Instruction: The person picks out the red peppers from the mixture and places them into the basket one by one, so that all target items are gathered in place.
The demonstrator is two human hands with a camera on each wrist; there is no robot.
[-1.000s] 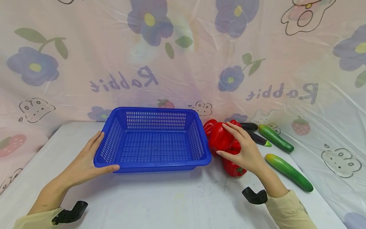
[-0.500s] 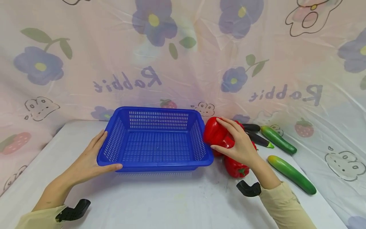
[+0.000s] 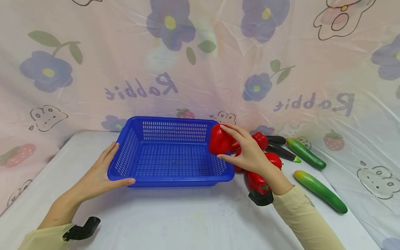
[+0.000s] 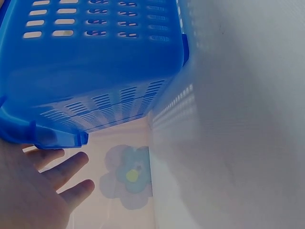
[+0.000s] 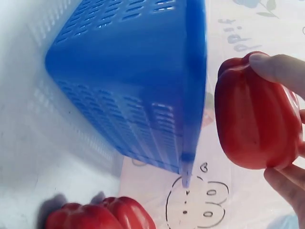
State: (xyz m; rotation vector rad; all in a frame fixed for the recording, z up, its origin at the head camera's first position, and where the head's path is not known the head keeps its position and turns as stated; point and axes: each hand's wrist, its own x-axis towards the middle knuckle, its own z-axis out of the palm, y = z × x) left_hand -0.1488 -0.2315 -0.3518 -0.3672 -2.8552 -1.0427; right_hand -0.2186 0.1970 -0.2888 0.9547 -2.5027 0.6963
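A blue plastic basket (image 3: 175, 179) with slotted walls stands on the white table. At its left end rests my left hand (image 3: 93, 175), thumb along the front corner and fingers stretched beside the left rim; the left wrist view shows these fingers (image 4: 66, 171) straight. My right hand (image 3: 250, 154) grips a red bell pepper (image 3: 218, 139) between thumb and fingers, raised over the basket's right rim. In the right wrist view the held pepper (image 5: 257, 114) is up beside the rim, clear of the table. Under the right forearm lie several more red bell peppers (image 3: 257, 182), partly hidden.
Two dark eggplants (image 3: 282, 151) lie behind the peppers at the right. Two green cucumbers (image 3: 320, 191) lie farther right, near the table (image 3: 175, 222) edge. A patterned curtain (image 3: 200, 86) hangs close behind the basket.
My right hand has lifted a red bell pepper from the pile and carried it left to the basket's right rim. The left hand stays at the basket; the view has shifted slightly.
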